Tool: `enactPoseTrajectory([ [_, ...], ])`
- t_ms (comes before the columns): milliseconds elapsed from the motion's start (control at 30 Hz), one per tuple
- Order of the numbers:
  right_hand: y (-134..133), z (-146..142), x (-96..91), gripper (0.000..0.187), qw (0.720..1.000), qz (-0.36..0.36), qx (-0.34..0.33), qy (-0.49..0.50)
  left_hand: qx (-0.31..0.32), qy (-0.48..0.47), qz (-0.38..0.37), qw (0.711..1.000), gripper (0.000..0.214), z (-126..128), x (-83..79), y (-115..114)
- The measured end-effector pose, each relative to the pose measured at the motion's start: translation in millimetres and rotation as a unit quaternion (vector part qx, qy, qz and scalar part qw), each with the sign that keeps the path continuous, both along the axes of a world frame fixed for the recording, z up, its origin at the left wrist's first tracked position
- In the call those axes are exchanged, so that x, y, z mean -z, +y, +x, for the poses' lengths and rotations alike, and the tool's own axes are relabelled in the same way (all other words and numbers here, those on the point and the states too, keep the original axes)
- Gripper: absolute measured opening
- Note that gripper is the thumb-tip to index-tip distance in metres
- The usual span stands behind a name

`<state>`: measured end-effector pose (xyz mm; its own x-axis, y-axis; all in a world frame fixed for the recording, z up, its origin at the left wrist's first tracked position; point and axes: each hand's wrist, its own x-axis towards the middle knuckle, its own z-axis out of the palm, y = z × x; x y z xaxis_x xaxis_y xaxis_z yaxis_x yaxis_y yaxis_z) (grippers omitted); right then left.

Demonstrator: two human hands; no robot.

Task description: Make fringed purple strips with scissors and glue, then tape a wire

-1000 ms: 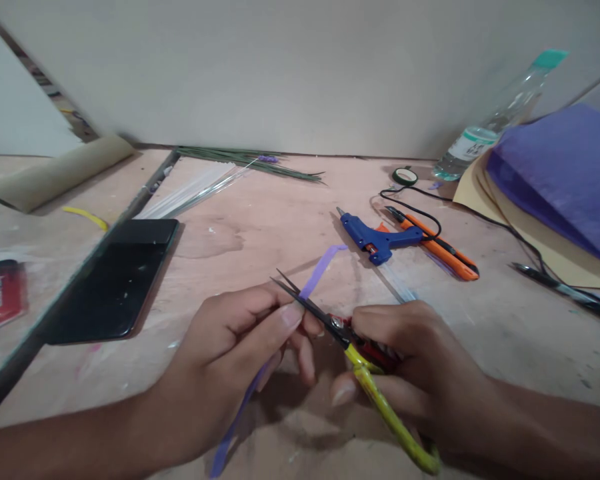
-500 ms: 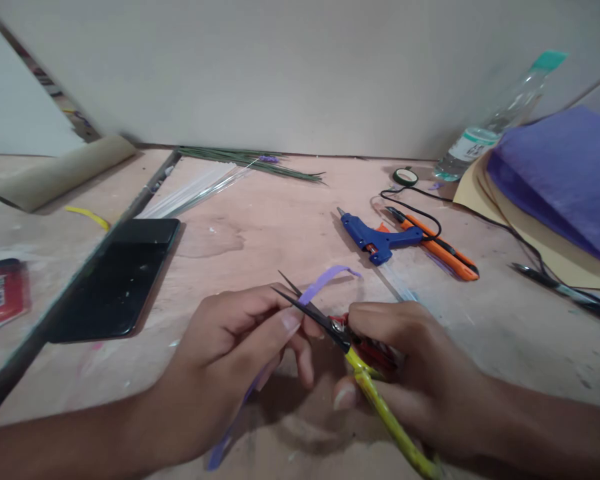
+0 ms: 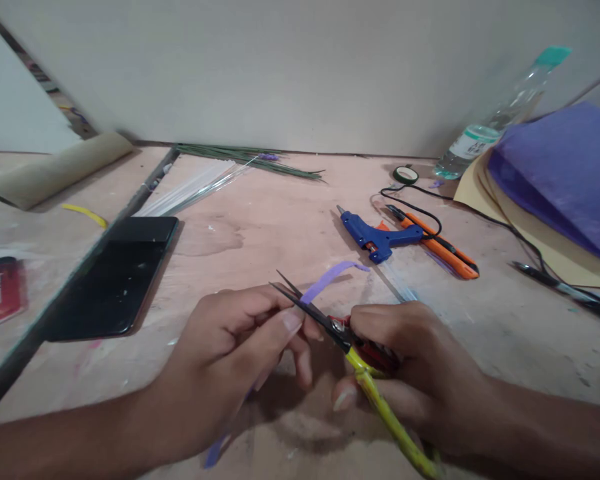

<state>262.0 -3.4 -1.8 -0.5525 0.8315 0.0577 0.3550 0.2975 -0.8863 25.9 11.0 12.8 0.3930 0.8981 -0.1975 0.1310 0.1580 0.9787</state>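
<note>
A: Near end first. What's held?
B: Purple strip, gripped by thumb and fingers of the left hand. Grip closed on it. Upper end is left sticking out past the fingertips; tail is seen below the hand, above the table.
A: Other side?
B: Scissors gripped in the right hand, fingers wrapped at the handles. Blades held apart, strip crossed by them right at the left fingertips. Whether it's nicked can't be told.
A: Next out?
B: Left: phone laid flat over a dark seam, red lighter beyond it. Far right: pen.
A: Middle?
B: Glue gun laid on its side, handle end overlapping the orange cutter. Yellow scrap seen past the phone.
A: Back?
B: Purple sheets stacked on buff ones at right; tape placed left of them. Tube laid at left. Clear sticks fanned out, far ends crossed with green wires. Bottle partly hidden by the sheets, backed by the wall.
</note>
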Motion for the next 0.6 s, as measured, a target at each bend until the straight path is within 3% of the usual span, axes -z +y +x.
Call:
enactPoseTrajectory([
  [367, -0.9, 0.2, -0.9, 0.065, 0.999, -0.021, 0.021, -0.038, 0.003, -0.030, -0.037, 0.999, 0.029, -3.3, 3.4, 0.3],
  [600, -1.4, -2.4, -2.8, 0.057, 0.999, -0.005, 0.021, -0.028, -0.009, -0.025, -0.016, 1.000, 0.037, -0.9, 1.9, 0.0],
])
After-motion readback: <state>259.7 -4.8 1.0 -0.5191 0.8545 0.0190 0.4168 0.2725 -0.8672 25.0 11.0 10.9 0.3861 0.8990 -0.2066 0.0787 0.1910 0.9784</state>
